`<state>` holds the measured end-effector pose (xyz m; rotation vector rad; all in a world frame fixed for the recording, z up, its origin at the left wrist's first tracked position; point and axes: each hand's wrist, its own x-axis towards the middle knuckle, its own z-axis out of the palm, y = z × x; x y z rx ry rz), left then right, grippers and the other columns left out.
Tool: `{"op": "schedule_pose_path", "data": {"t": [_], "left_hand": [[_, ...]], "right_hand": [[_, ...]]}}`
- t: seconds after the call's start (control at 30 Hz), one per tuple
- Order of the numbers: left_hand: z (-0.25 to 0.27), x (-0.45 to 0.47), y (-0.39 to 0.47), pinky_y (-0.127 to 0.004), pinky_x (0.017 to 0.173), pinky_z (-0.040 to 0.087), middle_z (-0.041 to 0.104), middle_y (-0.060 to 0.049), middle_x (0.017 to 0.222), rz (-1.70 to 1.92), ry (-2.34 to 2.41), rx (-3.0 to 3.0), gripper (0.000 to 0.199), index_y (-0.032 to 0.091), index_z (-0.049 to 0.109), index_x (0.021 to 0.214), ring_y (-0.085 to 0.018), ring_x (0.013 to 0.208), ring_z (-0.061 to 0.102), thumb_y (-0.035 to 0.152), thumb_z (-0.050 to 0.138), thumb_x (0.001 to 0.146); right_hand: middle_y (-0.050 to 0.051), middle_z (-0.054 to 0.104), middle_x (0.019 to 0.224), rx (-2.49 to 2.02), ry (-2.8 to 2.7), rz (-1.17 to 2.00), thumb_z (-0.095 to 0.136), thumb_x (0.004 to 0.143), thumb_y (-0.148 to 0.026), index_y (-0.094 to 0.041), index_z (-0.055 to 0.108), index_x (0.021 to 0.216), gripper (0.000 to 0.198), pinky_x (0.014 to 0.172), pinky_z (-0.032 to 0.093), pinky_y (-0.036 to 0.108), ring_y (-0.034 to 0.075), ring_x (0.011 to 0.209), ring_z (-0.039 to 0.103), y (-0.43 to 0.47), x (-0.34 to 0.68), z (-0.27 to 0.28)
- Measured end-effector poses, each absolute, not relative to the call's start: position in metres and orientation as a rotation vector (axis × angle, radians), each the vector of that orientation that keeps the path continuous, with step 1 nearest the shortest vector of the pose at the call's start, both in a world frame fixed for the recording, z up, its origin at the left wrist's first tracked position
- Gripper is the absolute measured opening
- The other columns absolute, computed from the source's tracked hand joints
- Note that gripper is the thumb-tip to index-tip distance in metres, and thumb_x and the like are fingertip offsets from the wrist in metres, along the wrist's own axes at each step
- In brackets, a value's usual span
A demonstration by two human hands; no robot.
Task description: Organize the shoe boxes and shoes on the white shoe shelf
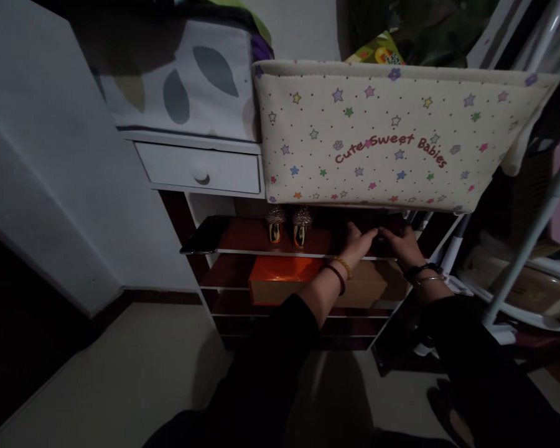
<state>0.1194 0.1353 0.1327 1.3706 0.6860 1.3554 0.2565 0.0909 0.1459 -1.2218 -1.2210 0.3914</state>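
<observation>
Centre right of frame: left hand (360, 241) and right hand (404, 244), fingertips meeting on a dark object (386, 247), identity unclear, on the red shelf (247, 239). Fingers extended forward, barely curled; grip not discernible. Object directly ahead, under the star-printed fabric bin (392, 137); long axis unreadable.

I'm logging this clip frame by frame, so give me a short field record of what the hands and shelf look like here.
left hand: reaching onto the top shelf, fingers flat, bead bracelets on wrist
right hand: beside the left, fingertips meeting, on something dark; grip unclear
shelf: reddish board in a white rack
shoes: small glittery pair, left of the hands
box: orange, one shelf lower
fabric bin: star print, above the hands
drawer: white, closed
</observation>
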Motion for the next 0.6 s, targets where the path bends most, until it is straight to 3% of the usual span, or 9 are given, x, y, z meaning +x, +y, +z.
{"op": "schedule_pose_path", "data": {"t": [0.17,0.3,0.43,0.53,0.6], "left_hand": [[0.135,0.092,0.131,-0.045,0.124,0.033,0.053,-0.021,0.152,1.496,0.821,1.437,0.088,0.012,0.038,0.153,-0.033,0.143,0.050,0.024,0.082,0.078],[0.132,0.062,0.135,-0.048,0.119,0.039,0.064,-0.017,0.139,1.500,0.855,1.452,0.069,0.016,0.051,0.141,-0.030,0.131,0.060,0.025,0.082,0.080],[0.130,0.040,0.142,-0.050,0.113,0.047,0.072,-0.013,0.125,1.453,0.842,1.445,0.059,0.019,0.058,0.131,-0.028,0.119,0.067,0.030,0.084,0.079],[0.127,0.032,0.142,-0.050,0.113,0.046,0.072,-0.013,0.126,1.480,0.808,1.450,0.060,0.020,0.059,0.131,-0.029,0.122,0.065,0.032,0.085,0.078],[0.124,0.032,0.139,-0.050,0.116,0.044,0.069,-0.013,0.132,1.515,0.791,1.450,0.063,0.021,0.057,0.135,-0.030,0.128,0.062,0.033,0.084,0.079]], "right_hand": [[0.009,0.074,0.119,-1.204,-1.301,0.432,0.085,0.069,-0.053,-0.022,0.062,0.127,0.070,0.101,0.056,0.050,0.028,0.108,0.069,0.091,0.243,0.151],[0.011,0.075,0.117,-1.232,-1.295,0.468,0.085,0.068,-0.050,-0.019,0.066,0.117,0.061,0.100,0.056,0.048,0.028,0.106,0.070,0.089,0.227,0.158],[0.010,0.076,0.109,-1.212,-1.233,0.451,0.086,0.066,-0.051,-0.018,0.064,0.119,0.066,0.085,0.060,0.044,0.027,0.094,0.072,0.086,0.218,0.159],[0.008,0.077,0.102,-1.199,-1.192,0.490,0.084,0.067,-0.054,-0.019,0.061,0.122,0.069,0.073,0.061,0.040,0.025,0.082,0.072,0.083,0.212,0.154],[0.008,0.077,0.100,-1.207,-1.216,0.498,0.083,0.069,-0.055,-0.019,0.061,0.122,0.068,0.073,0.062,0.040,0.025,0.081,0.072,0.084,0.207,0.150]]}}
